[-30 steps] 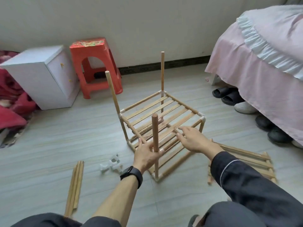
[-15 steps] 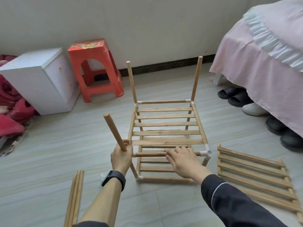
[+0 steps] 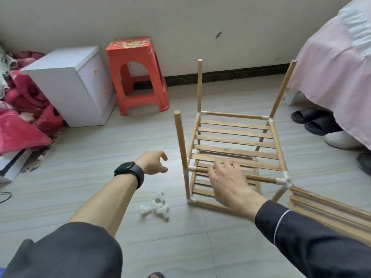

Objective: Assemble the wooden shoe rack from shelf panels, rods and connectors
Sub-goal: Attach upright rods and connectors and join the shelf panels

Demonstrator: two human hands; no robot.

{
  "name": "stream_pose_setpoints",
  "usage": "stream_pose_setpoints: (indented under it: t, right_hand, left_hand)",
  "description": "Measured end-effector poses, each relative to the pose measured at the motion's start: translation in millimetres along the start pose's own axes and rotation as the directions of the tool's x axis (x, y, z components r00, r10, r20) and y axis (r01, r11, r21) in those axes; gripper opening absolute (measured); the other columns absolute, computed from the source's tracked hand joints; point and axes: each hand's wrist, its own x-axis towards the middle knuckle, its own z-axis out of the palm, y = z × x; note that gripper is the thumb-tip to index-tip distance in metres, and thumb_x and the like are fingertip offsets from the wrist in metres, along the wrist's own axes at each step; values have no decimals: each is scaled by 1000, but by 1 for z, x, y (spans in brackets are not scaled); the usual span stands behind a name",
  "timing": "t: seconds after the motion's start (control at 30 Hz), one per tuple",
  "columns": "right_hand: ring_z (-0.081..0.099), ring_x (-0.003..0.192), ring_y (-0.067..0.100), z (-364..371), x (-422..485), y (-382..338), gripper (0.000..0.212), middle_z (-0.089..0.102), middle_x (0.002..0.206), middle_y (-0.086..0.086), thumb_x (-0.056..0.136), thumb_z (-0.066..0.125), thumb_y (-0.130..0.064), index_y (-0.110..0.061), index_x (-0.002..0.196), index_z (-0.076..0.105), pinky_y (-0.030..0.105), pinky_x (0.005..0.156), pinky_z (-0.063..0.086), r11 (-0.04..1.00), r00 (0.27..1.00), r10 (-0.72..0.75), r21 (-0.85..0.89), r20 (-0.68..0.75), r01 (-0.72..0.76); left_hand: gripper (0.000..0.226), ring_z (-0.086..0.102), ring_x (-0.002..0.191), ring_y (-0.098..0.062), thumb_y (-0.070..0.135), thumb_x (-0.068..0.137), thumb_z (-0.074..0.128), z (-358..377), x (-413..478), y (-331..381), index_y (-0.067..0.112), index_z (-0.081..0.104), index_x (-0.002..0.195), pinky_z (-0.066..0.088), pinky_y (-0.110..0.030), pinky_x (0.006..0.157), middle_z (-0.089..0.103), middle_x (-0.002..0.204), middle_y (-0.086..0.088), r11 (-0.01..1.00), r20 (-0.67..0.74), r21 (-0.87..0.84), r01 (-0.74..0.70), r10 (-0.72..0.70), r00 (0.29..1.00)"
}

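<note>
On my feed the half-built shoe rack (image 3: 234, 140) stands on the floor (image 3: 90, 157), right of centre, with two slatted shelves, one above the other, joined by white corner connectors. Three rods rise from its upper corners: the near-left rod (image 3: 180, 141), the far-left rod (image 3: 199, 85) and the far-right rod (image 3: 282, 89), which leans a little outward. The near-right connector (image 3: 285, 180) shows a round socket facing up.

The right hand (image 3: 228, 181) lies flat on the upper shelf's front rail, fingers spread and fairly straight over the rail and the nearest slat, pressing rather than gripping. The left hand (image 3: 153, 162) hangs just left of the near-left rod, apart from it, fingers loosely curled and holding nothing; a black watch (image 3: 129, 171) sits on that wrist.

A small heap of loose white connectors (image 3: 155, 206) lies on the floor between the two arms. A spare shelf panel (image 3: 329, 209) lies just beside the rack's near-right corner.

Further out, a red plastic stool (image 3: 138, 75) and a white cabinet (image 3: 68, 85) stand by the wall, red bedding (image 3: 22, 121) is piled at the left, and a bed with a pink skirt (image 3: 331, 67) has dark slippers (image 3: 313, 119) beneath it.
</note>
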Motion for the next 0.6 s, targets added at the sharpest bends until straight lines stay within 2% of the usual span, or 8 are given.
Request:
stream_pose_setpoints:
  t: [0.1, 0.17, 0.23, 0.33, 0.4, 0.43, 0.5, 0.6]
  right_hand:
    - [51, 94, 29, 8, 15, -53, 27, 56, 113, 10, 92, 52, -27, -16, 116, 57, 39, 69, 38, 978, 980, -195, 80, 26, 193]
    - [55, 99, 30, 31, 32, -85, 25, 58, 113, 9, 96, 48, -30, -17, 115, 57, 40, 69, 38, 968, 966, -228, 133, 123, 212]
    - [57, 102, 30, 66, 50, -111, 28, 60, 115, 8, 98, 44, -35, -18, 116, 57, 37, 73, 43, 945, 930, -177, 319, 323, 68]
    - [59, 98, 25, 125, 67, -142, 20, 63, 103, 5, 97, 46, -32, -18, 99, 60, 31, 68, 41, 746, 809, -136, 597, 571, -297]
    - [59, 113, 26, 157, 74, -156, 29, 63, 121, 10, 99, 45, -29, -14, 118, 62, 30, 79, 44, 704, 786, -124, 612, 605, -361]
    - [54, 127, 28, 172, 77, -159, 40, 57, 138, 13, 101, 43, -29, -11, 134, 56, 31, 93, 43, 720, 793, -106, 596, 600, -355]
    - [32, 148, 30, 195, 82, -161, 56, 30, 162, 14, 104, 37, -32, -7, 153, 35, 34, 115, 30, 781, 808, -91, 545, 582, -305]
    - [-4, 157, 28, 224, 80, -155, 68, -12, 170, 9, 105, 29, -37, -11, 162, 3, 47, 124, 10, 921, 815, -109, 366, 569, -132]
  left_hand:
    - [41, 60, 115, -20, 37, 94, 63, 5, -16, -50, 27, 55, 133, 49, -37, 98, 67, 123, 3, 991, -56, 71, 110, -106, 993]
    - [42, 58, 119, -22, 37, 94, 61, 25, -26, -88, 25, 55, 134, 47, -35, 101, 66, 127, 1, 984, -7, 15, 180, -180, 984]
    - [44, 55, 125, -24, 35, 95, 60, 57, -35, -124, 22, 54, 136, 45, -33, 103, 61, 136, -3, 965, 53, -43, 260, -258, 965]
    - [47, 42, 140, -27, 32, 97, 56, 114, -48, -170, 18, 49, 141, 39, -39, 112, 43, 154, -3, 927, 157, -110, 360, -341, 927]
    - [49, 50, 132, -27, 32, 97, 55, 148, -55, -193, 19, 47, 143, 44, -40, 108, 51, 146, -5, 888, 178, -146, 437, -411, 894]
    - [50, 52, 129, -27, 33, 97, 54, 162, -57, -203, 20, 46, 144, 46, -39, 105, 53, 144, -5, 868, 175, -150, 474, -449, 876]
    - [50, 54, 127, -27, 34, 97, 52, 186, -57, -219, 22, 44, 144, 48, -38, 101, 53, 143, -5, 837, 174, -129, 531, -508, 843]
    - [41, 60, 117, -28, 37, 98, 49, 212, -51, -231, 22, 48, 136, 50, -35, 85, 59, 131, -4, 800, 129, -66, 597, -586, 800]
